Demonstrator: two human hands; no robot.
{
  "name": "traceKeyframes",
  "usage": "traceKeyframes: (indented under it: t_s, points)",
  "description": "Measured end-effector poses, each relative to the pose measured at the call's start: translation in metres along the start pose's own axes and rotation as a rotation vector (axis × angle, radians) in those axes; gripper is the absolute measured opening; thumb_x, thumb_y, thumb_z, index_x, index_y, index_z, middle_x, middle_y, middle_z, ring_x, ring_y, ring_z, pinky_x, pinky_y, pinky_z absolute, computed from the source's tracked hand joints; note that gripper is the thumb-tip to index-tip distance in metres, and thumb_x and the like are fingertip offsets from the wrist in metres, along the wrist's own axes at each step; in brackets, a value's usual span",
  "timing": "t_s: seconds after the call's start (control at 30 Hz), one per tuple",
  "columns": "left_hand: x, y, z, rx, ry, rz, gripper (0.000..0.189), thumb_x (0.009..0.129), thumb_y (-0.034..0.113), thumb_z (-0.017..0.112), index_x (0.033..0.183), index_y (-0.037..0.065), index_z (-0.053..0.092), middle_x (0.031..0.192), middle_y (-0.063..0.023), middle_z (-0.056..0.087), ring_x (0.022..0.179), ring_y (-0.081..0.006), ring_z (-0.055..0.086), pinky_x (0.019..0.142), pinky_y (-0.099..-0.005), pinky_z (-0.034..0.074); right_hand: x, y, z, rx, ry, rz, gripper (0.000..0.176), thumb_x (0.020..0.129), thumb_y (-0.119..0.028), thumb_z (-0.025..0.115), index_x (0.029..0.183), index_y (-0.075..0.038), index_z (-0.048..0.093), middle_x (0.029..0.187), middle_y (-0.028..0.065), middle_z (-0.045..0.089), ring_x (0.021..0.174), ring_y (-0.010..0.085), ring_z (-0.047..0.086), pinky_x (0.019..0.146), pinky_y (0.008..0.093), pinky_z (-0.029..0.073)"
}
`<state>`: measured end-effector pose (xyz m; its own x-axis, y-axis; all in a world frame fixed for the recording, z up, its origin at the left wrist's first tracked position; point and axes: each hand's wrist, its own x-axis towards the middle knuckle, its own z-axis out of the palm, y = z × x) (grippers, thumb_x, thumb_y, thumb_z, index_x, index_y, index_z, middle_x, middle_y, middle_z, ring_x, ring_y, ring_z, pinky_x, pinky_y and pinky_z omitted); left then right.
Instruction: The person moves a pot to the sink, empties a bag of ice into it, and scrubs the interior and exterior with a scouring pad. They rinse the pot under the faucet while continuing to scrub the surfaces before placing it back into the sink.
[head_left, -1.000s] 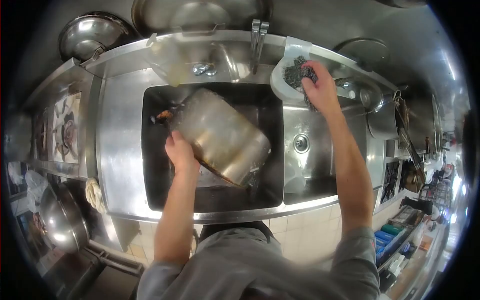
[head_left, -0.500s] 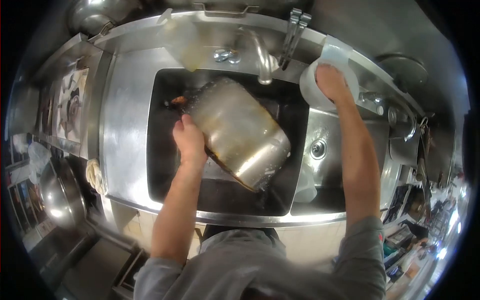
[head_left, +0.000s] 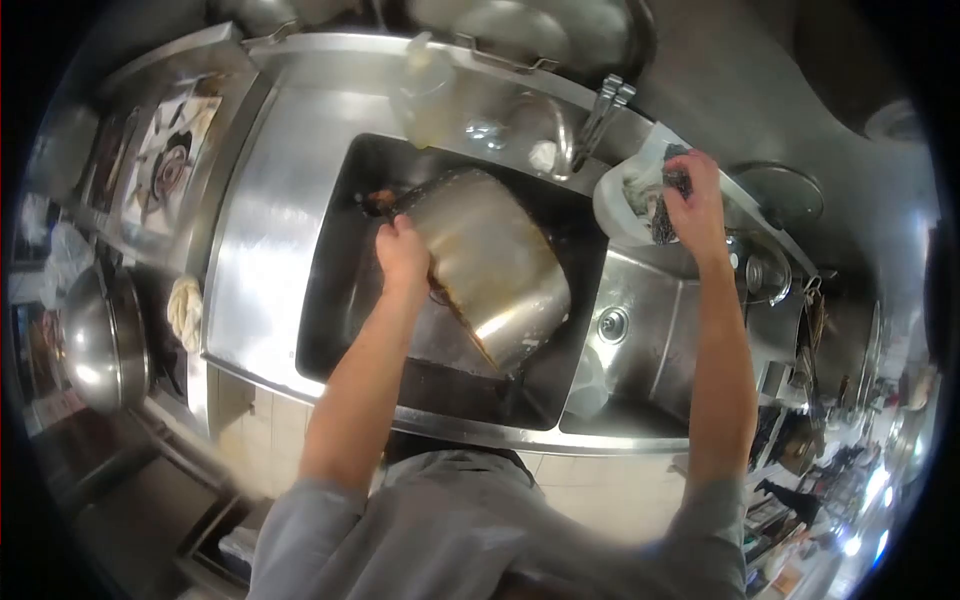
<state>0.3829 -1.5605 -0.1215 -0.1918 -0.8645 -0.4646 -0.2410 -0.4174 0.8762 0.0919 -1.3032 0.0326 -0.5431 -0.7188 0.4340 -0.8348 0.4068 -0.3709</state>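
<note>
Steel was almost everywhere here. The left hand [head_left: 402, 255] was closed tight on the rim of a big round steel pot [head_left: 495, 265]. The pot lay tipped on its side in the dark left sink bowl [head_left: 335, 270], in the middle of the frame. Brown burnt marks ran along its rim, next to the fingers.

The right hand [head_left: 697, 200] was up in the upper right of the frame, well apart from the left one. Its fingers were curled around a dark wiry scrub pad [head_left: 663, 225]. The hand and the pad were over a white plastic tub [head_left: 608, 205], which sat on the ledge behind the sinks.

Just below the tub was the shiny right sink bowl [head_left: 655, 335] with a round drain [head_left: 612, 325] in its bottom. A curved steel tap [head_left: 562, 140] stood on the ledge between the pot and the tub. A see-through plastic bottle [head_left: 425, 95] stood on the same ledge, at the top middle of the frame.

At the left of the frame, a pale knotted rag [head_left: 185, 310] lay by the edge of the steel counter [head_left: 260, 250]. A big round metal bowl [head_left: 95, 335] sat further left, lower down. A black stove burner [head_left: 165, 160] showed in the upper left.
</note>
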Motion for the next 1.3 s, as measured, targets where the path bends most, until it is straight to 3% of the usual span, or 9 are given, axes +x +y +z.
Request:
traceKeyframes:
  t_s: [0.1, 0.2, 0.3, 0.47, 0.67, 0.77, 0.93, 1.17, 1.3]
  points:
    - [0.001, 0.013, -0.002, -0.166, -0.089, -0.165, 0.033, 0.105, 0.026, 0.05, 0.114, -0.006, 0.054, 0.104, -0.0177, 0.063, 0.092, -0.0251, 0.061, 0.08, -0.042, 0.051, -0.022, -0.078, 0.017, 0.187, 0.048, 0.008, 0.038, 0.077, 0.002, 0.066, 0.114, -0.009, 0.062, 0.127, 0.0216, 0.053, 0.123, 0.0422, 0.052, 0.107, 0.0428, 0.044]
    - [0.002, 0.022, -0.005, -0.256, -0.162, -0.213, 0.038, 0.105, 0.025, 0.05, 0.126, -0.006, 0.05, 0.111, -0.0191, 0.063, 0.097, -0.026, 0.063, 0.079, -0.0426, 0.053, -0.059, -0.141, 0.056, 0.233, -0.145, 0.022, 0.037, 0.077, -0.002, 0.071, 0.112, -0.01, 0.063, 0.127, 0.0222, 0.052, 0.124, 0.0413, 0.052, 0.107, 0.0442, 0.043]
    - [0.013, 0.017, -0.006, -0.358, -0.183, -0.232, 0.041, 0.104, 0.025, 0.051, 0.13, -0.006, 0.048, 0.116, -0.0203, 0.061, 0.104, -0.028, 0.063, 0.082, -0.0422, 0.054, -0.108, -0.167, 0.112, 0.347, -0.247, 0.049, 0.041, 0.075, -0.005, 0.077, 0.113, -0.008, 0.063, 0.126, 0.0225, 0.052, 0.122, 0.0414, 0.053, 0.105, 0.0462, 0.043]
    - [0.027, 0.004, -0.006, -0.374, -0.219, -0.323, 0.044, 0.102, 0.026, 0.054, 0.129, -0.008, 0.048, 0.122, -0.0223, 0.059, 0.11, -0.0288, 0.059, 0.085, -0.0429, 0.051, -0.152, -0.195, 0.124, 0.234, -0.237, 0.105, 0.04, 0.073, -0.003, 0.075, 0.111, -0.008, 0.062, 0.125, 0.0222, 0.053, 0.117, 0.0415, 0.053, 0.101, 0.0489, 0.044]
    - [0.007, 0.021, -0.005, -0.517, -0.166, -0.285, 0.029, 0.101, 0.02, 0.054, 0.114, -0.005, 0.05, 0.101, -0.0153, 0.06, 0.089, -0.0221, 0.059, 0.074, -0.041, 0.051, -0.018, -0.199, 0.198, 0.221, -0.234, -0.118, 0.032, 0.074, -0.004, 0.067, 0.105, -0.011, 0.063, 0.116, 0.0175, 0.06, 0.114, 0.041, 0.056, 0.094, 0.0524, 0.043]
    - [0.015, 0.033, -0.017, -0.602, -0.173, -0.396, 0.024, 0.1, 0.017, 0.054, 0.112, -0.003, 0.051, 0.097, -0.013, 0.06, 0.085, -0.0209, 0.059, 0.07, -0.0399, 0.051, -0.039, -0.25, 0.197, 0.236, -0.224, -0.106, 0.031, 0.074, -0.005, 0.067, 0.104, -0.011, 0.063, 0.115, 0.0196, 0.06, 0.113, 0.0422, 0.056, 0.093, 0.0522, 0.044]
    - [0.047, 0.003, -0.008, -0.647, -0.235, -0.399, 0.023, 0.097, 0.015, 0.055, 0.11, -0.004, 0.054, 0.095, -0.0115, 0.06, 0.084, -0.0202, 0.057, 0.072, -0.0374, 0.05, -0.048, -0.213, 0.178, 0.155, -0.283, -0.066, 0.027, 0.075, -0.003, 0.063, 0.102, -0.009, 0.062, 0.108, 0.0196, 0.06, 0.104, 0.0421, 0.057, 0.089, 0.0505, 0.047]
    - [0.095, -0.02, -0.015, -0.723, -0.181, -0.483, 0.014, 0.09, 0.005, 0.053, 0.1, -0.003, 0.057, 0.093, -0.0133, 0.06, 0.077, -0.022, 0.058, 0.068, -0.0415, 0.051, 0.022, -0.253, 0.272, 0.281, -0.294, -0.209, 0.021, 0.075, -0.004, 0.064, 0.095, -0.009, 0.06, 0.096, 0.0134, 0.06, 0.095, 0.0386, 0.059, 0.081, 0.0485, 0.049]
    - [0.093, -0.026, -0.011, -0.846, -0.157, -0.605, 0.016, 0.087, 0.0, 0.052, 0.102, -0.005, 0.058, 0.095, -0.0129, 0.061, 0.083, -0.0253, 0.06, 0.074, -0.0424, 0.052, 0.004, -0.256, 0.23, 0.193, -0.411, -0.101, 0.023, 0.074, -0.003, 0.064, 0.095, -0.009, 0.06, 0.093, 0.0139, 0.061, 0.095, 0.0386, 0.059, 0.081, 0.0478, 0.049]
